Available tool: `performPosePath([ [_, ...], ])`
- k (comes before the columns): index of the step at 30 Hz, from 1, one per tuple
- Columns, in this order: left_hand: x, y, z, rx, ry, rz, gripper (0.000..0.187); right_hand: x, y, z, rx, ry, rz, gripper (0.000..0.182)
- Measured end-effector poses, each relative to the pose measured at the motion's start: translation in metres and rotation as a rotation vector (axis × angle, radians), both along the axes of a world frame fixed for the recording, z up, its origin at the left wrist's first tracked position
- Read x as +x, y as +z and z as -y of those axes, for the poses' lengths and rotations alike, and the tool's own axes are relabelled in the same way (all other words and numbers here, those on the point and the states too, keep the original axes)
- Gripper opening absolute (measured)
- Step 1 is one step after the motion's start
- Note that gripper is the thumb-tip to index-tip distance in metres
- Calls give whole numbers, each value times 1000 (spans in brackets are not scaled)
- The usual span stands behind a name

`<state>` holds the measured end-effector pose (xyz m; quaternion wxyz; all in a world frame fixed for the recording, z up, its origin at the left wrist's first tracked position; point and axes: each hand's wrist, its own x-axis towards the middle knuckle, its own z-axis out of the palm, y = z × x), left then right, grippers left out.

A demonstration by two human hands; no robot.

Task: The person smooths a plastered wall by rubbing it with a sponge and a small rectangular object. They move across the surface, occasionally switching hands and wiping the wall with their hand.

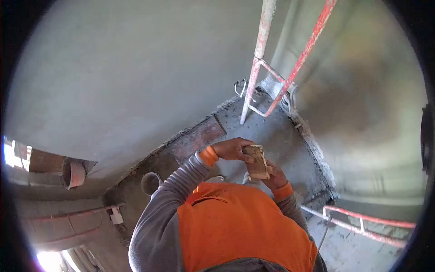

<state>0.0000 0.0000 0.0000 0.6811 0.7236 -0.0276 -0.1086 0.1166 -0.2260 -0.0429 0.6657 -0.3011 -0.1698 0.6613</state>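
A small tan block (257,164), rough and pale along its edge, is held in front of the orange and grey top. My left hand (234,150) grips its upper left side, fingers wrapped over the top edge. On the lower right side my right hand (274,175) is closed around the block, its fingers partly hidden behind it. Both orange cuffs show at the wrists.
Red and white metal frame legs (253,81) stand ahead near the wall corner. Another red and white frame (371,229) lies at lower right. A reddish board (199,138) rests by the left wall. Round buckets (74,175) are at left.
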Motion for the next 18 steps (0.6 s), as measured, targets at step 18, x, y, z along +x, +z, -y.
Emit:
performPosePath([
  [18,-108,-61,-127,772,1135,-325,92,74,-24,-94,-147,-21,30,62],
])
